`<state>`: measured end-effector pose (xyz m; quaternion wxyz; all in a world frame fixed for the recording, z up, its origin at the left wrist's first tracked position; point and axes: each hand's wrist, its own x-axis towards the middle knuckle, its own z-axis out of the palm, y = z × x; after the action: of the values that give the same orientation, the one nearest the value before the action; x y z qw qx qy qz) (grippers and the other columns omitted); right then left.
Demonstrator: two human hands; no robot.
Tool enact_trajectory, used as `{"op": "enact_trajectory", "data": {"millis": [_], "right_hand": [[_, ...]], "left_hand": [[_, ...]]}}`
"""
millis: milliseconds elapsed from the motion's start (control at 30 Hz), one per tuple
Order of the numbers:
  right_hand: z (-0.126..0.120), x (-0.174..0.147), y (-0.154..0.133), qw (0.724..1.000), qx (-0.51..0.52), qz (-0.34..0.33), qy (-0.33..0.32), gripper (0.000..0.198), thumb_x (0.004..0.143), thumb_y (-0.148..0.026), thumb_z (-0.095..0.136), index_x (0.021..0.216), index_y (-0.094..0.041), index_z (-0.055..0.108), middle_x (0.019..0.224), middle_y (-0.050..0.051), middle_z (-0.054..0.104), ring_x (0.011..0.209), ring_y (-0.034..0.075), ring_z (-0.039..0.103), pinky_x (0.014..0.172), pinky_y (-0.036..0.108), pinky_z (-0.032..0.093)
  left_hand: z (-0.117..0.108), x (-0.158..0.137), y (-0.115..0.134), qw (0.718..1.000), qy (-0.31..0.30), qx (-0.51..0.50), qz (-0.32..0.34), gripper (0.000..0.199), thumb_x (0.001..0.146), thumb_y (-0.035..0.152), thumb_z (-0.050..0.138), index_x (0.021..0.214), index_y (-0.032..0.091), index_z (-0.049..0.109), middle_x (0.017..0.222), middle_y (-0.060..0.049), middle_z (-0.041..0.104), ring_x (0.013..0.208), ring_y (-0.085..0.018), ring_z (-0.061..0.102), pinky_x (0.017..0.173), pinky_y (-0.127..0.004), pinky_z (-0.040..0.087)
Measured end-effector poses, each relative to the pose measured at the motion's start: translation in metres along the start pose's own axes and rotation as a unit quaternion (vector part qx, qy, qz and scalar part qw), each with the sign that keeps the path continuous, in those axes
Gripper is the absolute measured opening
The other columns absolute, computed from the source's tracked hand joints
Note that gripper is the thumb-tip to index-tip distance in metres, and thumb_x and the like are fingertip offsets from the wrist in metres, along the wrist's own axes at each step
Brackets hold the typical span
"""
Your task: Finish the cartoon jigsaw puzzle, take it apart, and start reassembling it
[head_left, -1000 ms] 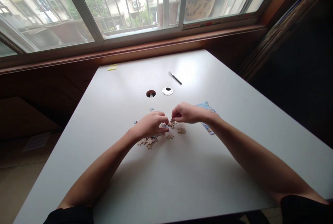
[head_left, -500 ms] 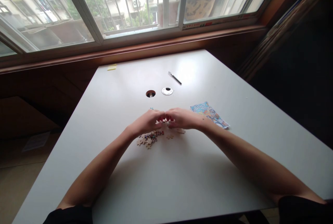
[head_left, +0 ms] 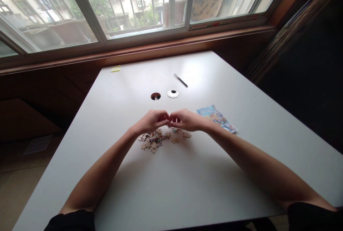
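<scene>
My left hand [head_left: 157, 120] and my right hand [head_left: 182, 119] meet fingertip to fingertip above the white table. Both are closed in a pinch, thumbs against fingers, on what looks like a small jigsaw puzzle piece [head_left: 168, 125] where the tips touch; the fingers cover most of it. Below and left of my left wrist lies a loose heap of puzzle pieces [head_left: 153, 142], some plain wood side up, others coloured. A few more pieces [head_left: 175, 140] are scattered under my right hand.
A blue illustrated sheet [head_left: 217, 119] lies beside my right forearm. Farther back on the table [head_left: 128, 91] are a pen [head_left: 180, 80], a round cable hole [head_left: 155, 96] and its metal cover [head_left: 173, 93]. A yellow sticky note [head_left: 115, 68] is at the far left edge, below the window.
Both thumbs have risen and closed against the fingers, so the hands now pinch at the tips. More of the puzzle pieces beneath them show.
</scene>
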<state>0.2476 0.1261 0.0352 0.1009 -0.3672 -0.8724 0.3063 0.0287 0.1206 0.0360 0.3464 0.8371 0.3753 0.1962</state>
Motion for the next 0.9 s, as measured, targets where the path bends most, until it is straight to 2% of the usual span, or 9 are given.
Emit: {"op": "enact_trajectory", "data": {"millis": [133, 233, 333, 433, 500, 600, 700, 767, 900], "right_hand": [[-0.004, -0.001, 0.001, 1.000, 0.004, 0.026, -0.001, 0.018, 0.088, -0.030, 0.059, 0.090, -0.018, 0.072, 0.080, 0.003, 0.072, 0.069, 0.013, 0.059, 0.064, 0.024, 0.040], [-0.012, -0.003, 0.003, 0.999, 0.005, 0.034, -0.036, 0.014, 0.081, -0.023, 0.062, 0.088, -0.019, 0.074, 0.080, 0.002, 0.073, 0.069, 0.013, 0.060, 0.064, 0.025, 0.042], [-0.024, -0.007, 0.008, 0.996, 0.001, 0.042, -0.076, 0.022, 0.078, -0.018, 0.063, 0.095, -0.021, 0.076, 0.084, 0.001, 0.075, 0.074, 0.014, 0.064, 0.069, 0.025, 0.046], [-0.041, -0.013, 0.020, 0.992, -0.052, 0.099, -0.050, 0.025, 0.079, -0.019, 0.061, 0.100, -0.021, 0.075, 0.093, 0.004, 0.074, 0.078, 0.016, 0.064, 0.072, 0.028, 0.047], [-0.050, -0.017, 0.030, 0.988, -0.080, 0.132, -0.026, 0.025, 0.081, -0.023, 0.060, 0.102, -0.019, 0.073, 0.096, 0.007, 0.073, 0.079, 0.018, 0.064, 0.070, 0.031, 0.047], [-0.054, -0.020, 0.042, 0.982, -0.106, 0.154, -0.013, 0.038, 0.077, -0.030, 0.068, 0.113, -0.018, 0.067, 0.104, 0.011, 0.069, 0.090, 0.024, 0.062, 0.072, 0.033, 0.046], [-0.048, -0.019, 0.046, 0.982, -0.107, 0.144, -0.054, 0.044, 0.071, -0.030, 0.073, 0.114, -0.019, 0.065, 0.097, 0.009, 0.069, 0.088, 0.023, 0.062, 0.069, 0.031, 0.045], [-0.042, -0.017, 0.043, 0.983, -0.102, 0.132, -0.079, 0.034, 0.073, -0.025, 0.071, 0.106, -0.020, 0.066, 0.091, 0.006, 0.068, 0.080, 0.020, 0.062, 0.065, 0.029, 0.044], [-0.030, -0.013, 0.034, 0.985, -0.105, 0.102, -0.089, 0.008, 0.075, -0.018, 0.065, 0.083, -0.018, 0.066, 0.089, 0.006, 0.068, 0.076, 0.018, 0.060, 0.064, 0.028, 0.043]], "left_hand": [[-0.009, -0.002, 0.001, 1.000, 0.005, -0.015, -0.019, 0.013, 0.087, 0.029, 0.067, 0.088, 0.015, 0.066, 0.076, -0.002, 0.068, 0.069, -0.011, 0.060, 0.061, -0.021, 0.044], [-0.021, -0.005, 0.001, 0.998, -0.051, -0.013, -0.030, 0.011, 0.082, 0.026, 0.069, 0.084, 0.016, 0.067, 0.075, -0.001, 0.067, 0.069, -0.012, 0.061, 0.061, -0.021, 0.046], [-0.035, -0.009, 0.000, 0.993, -0.114, -0.011, -0.033, 0.010, 0.081, 0.025, 0.069, 0.085, 0.016, 0.070, 0.079, -0.003, 0.070, 0.072, -0.013, 0.065, 0.064, -0.022, 0.049], [-0.050, -0.012, -0.005, 0.990, -0.132, -0.016, -0.054, 0.014, 0.082, 0.025, 0.067, 0.091, 0.017, 0.074, 0.086, -0.004, 0.073, 0.079, -0.015, 0.068, 0.069, -0.023, 0.052], [-0.058, -0.015, -0.012, 0.991, -0.104, 0.015, -0.078, 0.016, 0.084, 0.026, 0.065, 0.094, 0.018, 0.075, 0.088, -0.005, 0.074, 0.081, -0.016, 0.069, 0.070, -0.024, 0.053], [-0.063, -0.016, -0.025, 0.988, -0.027, 0.115, -0.098, 0.022, 0.087, 0.028, 0.061, 0.102, 0.018, 0.074, 0.094, -0.006, 0.072, 0.083, -0.016, 0.067, 0.073, -0.025, 0.052], [-0.052, -0.013, -0.037, 0.982, -0.004, 0.171, -0.074, 0.036, 0.090, 0.029, 0.058, 0.124, 0.020, 0.067, 0.111, -0.009, 0.066, 0.087, -0.016, 0.064, 0.081, -0.029, 0.052], [-0.039, -0.009, -0.043, 0.983, 0.001, 0.177, -0.045, 0.040, 0.091, 0.031, 0.058, 0.130, 0.021, 0.063, 0.116, -0.009, 0.062, 0.087, -0.016, 0.062, 0.084, -0.031, 0.051], [-0.019, 0.000, -0.048, 0.987, 0.018, 0.157, -0.014, 0.020, 0.090, 0.026, 0.057, 0.100, 0.018, 0.073, 0.105, -0.008, 0.062, 0.082, -0.016, 0.059, 0.079, -0.031, 0.050]]}}
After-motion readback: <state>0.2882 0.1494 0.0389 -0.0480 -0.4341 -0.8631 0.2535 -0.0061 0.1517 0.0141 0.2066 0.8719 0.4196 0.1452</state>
